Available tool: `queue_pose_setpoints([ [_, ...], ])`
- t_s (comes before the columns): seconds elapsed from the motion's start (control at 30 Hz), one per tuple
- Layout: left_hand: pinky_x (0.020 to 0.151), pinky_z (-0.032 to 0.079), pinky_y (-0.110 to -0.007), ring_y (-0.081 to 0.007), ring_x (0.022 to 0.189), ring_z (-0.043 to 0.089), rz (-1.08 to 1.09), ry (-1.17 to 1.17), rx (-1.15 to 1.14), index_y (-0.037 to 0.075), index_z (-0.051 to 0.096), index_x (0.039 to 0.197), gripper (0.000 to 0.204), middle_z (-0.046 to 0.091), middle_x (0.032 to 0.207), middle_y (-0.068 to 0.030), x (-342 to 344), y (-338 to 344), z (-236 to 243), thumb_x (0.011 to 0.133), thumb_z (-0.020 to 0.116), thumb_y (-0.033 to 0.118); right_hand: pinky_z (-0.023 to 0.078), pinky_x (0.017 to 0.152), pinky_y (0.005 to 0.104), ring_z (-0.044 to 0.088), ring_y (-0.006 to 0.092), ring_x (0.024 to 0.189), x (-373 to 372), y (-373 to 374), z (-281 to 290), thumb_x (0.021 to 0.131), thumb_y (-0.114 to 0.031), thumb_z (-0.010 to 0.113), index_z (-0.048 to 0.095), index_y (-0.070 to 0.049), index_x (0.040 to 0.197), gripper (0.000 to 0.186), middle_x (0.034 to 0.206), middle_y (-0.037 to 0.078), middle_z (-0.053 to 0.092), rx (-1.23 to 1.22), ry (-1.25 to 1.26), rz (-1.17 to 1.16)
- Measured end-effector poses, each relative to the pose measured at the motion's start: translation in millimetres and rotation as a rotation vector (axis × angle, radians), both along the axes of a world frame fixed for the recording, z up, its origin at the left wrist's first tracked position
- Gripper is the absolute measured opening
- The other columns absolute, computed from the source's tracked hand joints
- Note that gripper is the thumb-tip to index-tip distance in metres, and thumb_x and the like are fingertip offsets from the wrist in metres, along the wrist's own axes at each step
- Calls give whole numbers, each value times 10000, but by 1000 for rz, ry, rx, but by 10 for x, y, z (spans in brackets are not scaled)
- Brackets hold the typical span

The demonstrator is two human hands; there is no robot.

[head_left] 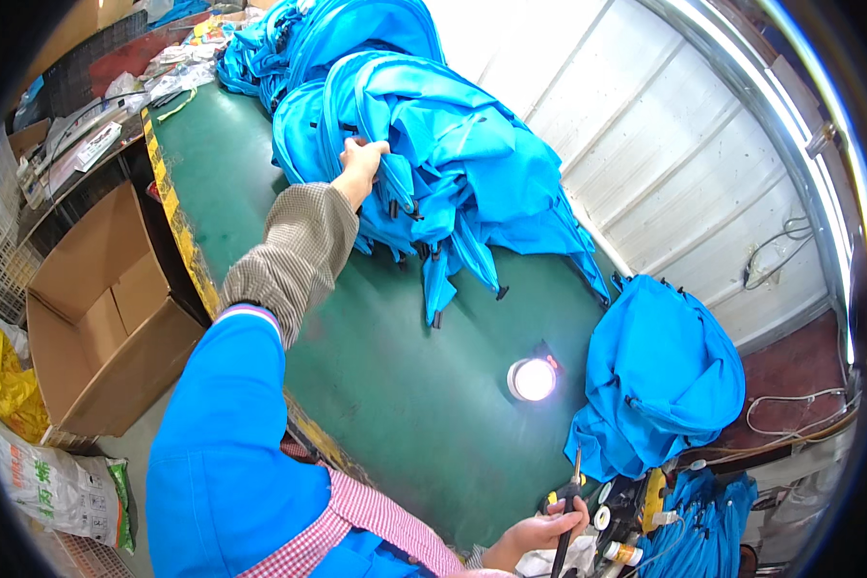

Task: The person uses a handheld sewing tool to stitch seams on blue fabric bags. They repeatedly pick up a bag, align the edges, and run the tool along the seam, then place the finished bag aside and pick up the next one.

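Note:
A big heap of bright blue fabric pieces (pixel 472 144) with small black tabs on their corners lies on the green table (pixel 405 395). At the heap's near left side my left hand (pixel 361 162) is closed on a folded edge of the blue fabric. At the lower edge my right hand (pixel 539 535) is closed round the dark handle of what looks like a soldering iron (pixel 566 511), its thin metal tip pointing up. The tip is close to a smaller blue fabric bundle (pixel 660 376) at the table's right end. Part of my right hand's grip is hidden.
A round lit lamp (pixel 532 380) is on the table. An open cardboard box (pixel 106 308) stands left of the yellow-striped table edge (pixel 178 222). Small bottles (pixel 623 553), cables and more blue fabric (pixel 703 520) crowd the lower right. A white panel wall (pixel 645 135) borders the far side.

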State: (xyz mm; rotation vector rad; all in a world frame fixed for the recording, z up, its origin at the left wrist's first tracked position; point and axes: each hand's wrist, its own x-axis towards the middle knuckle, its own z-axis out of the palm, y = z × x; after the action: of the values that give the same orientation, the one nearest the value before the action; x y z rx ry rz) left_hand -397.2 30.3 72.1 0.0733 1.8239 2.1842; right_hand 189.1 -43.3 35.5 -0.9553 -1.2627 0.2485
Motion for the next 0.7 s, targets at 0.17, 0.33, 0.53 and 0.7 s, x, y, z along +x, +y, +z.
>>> queue_pose_setpoints([
  [0.17,707,500,-458,-298,836,586,75,-247,817,106,471,1117,473,569,1028,-131,-160,287,618,705,696,161,304,525,217,389,90,613,-75,-6,36,965,-238,409,565,7,954,291,793,41,501,3,32,64],
  [0.33,546,497,-339,-153,574,559,-640,-4,948,84,562,881,226,577,663,-28,908,263,1492,887,627,301,364,536,269,423,137,542,-51,-58,133,917,-195,412,559,19,887,261,710,82,502,25,59,49],
  [0.53,629,480,-259,-102,700,573,-691,374,626,23,618,1017,288,634,829,-20,1886,149,964,866,670,262,418,614,297,468,160,613,-57,-12,124,939,-189,415,541,28,949,251,721,84,495,143,52,27],
  [0.7,787,487,-302,-127,889,595,-899,407,636,-5,640,1075,327,666,979,-47,2782,-502,235,778,725,105,489,723,355,570,221,748,-136,0,269,998,-241,389,437,47,1220,366,947,183,607,133,-94,89],
])
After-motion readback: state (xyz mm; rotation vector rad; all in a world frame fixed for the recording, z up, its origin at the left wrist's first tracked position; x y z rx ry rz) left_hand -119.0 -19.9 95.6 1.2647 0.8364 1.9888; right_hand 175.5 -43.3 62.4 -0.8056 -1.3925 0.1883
